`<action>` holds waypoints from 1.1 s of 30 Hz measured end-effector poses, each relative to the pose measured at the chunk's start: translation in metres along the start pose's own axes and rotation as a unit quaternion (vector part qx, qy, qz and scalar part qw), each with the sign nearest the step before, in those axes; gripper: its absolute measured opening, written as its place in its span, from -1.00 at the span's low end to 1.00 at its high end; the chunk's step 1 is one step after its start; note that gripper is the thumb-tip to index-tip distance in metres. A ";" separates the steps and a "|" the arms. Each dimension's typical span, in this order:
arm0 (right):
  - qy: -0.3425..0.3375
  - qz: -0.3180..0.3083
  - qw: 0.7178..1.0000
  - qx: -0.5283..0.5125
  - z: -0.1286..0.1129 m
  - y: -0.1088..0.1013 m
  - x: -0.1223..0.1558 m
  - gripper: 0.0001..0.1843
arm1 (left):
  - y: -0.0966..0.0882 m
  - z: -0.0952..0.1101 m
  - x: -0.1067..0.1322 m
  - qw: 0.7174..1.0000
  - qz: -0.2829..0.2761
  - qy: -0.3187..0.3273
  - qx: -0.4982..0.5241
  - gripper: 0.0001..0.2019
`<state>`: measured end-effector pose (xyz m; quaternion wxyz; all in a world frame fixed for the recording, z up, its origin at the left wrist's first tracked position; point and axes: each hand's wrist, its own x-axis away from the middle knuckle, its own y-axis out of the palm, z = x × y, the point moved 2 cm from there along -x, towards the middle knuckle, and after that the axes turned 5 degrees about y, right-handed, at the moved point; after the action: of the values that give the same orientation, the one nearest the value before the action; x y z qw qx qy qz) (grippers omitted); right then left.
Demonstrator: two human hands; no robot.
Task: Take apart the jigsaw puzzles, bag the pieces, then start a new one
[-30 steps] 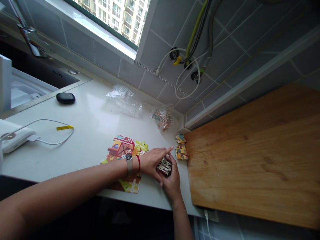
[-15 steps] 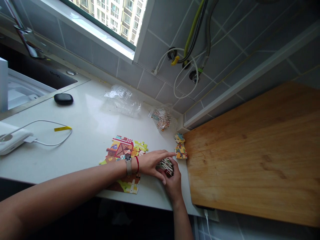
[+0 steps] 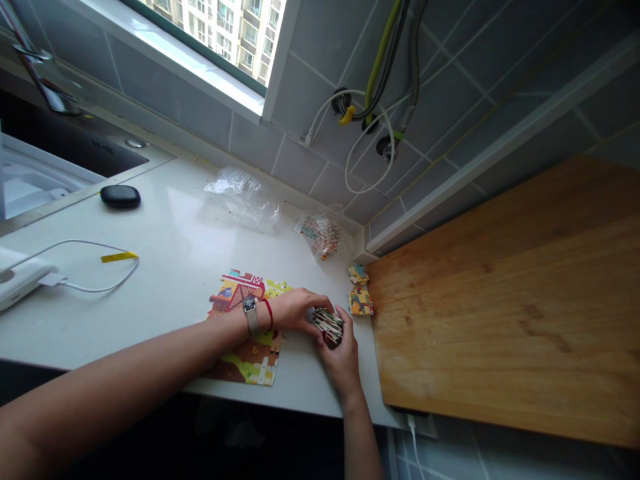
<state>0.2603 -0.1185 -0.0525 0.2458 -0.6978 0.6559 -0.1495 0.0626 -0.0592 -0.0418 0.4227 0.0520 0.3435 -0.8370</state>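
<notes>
Between my two hands is a stack of jigsaw puzzle pieces (image 3: 328,325), its thin edges showing. My left hand (image 3: 299,311), with a watch and a red string at the wrist, curls around the stack's left and far side. My right hand (image 3: 344,357) grips it from the near right side. Under my left forearm lies a partly joined jigsaw puzzle (image 3: 257,370) with a colourful farm picture; the arm hides its middle. Two small piles of puzzle pieces (image 3: 361,301) sit right of my hands, against a wooden board.
A large wooden board (image 3: 500,313) stands at the right. Toward the wall lie a clear plastic bag (image 3: 245,199) and a bag of puzzle pieces (image 3: 324,233). On the left are a black case (image 3: 121,196), a white cable (image 3: 95,291) and a sink (image 3: 70,127).
My left fingers, stretched over the stack before, have drawn back and curled around its side. The stack's edges show more now. The view has shifted slightly.
</notes>
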 end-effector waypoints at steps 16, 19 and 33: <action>0.002 -0.001 1.000 0.005 0.004 0.000 0.000 -0.19 | 0.008 -0.003 0.002 0.993 -0.035 -0.005 -0.109 -0.20; -0.004 0.000 1.000 0.007 0.004 -0.001 0.000 -0.17 | 0.015 -0.002 0.003 0.990 -0.036 0.029 -0.134 -0.03; 0.013 0.008 0.999 0.033 0.006 -0.001 0.000 -0.28 | -0.080 -0.011 0.024 0.968 0.075 0.009 -0.238 -0.65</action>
<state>0.2646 -0.1178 -0.0569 0.2616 -0.6823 0.6590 -0.1782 -0.0144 -0.0355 -0.0168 0.4815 -0.0164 0.5317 -0.6965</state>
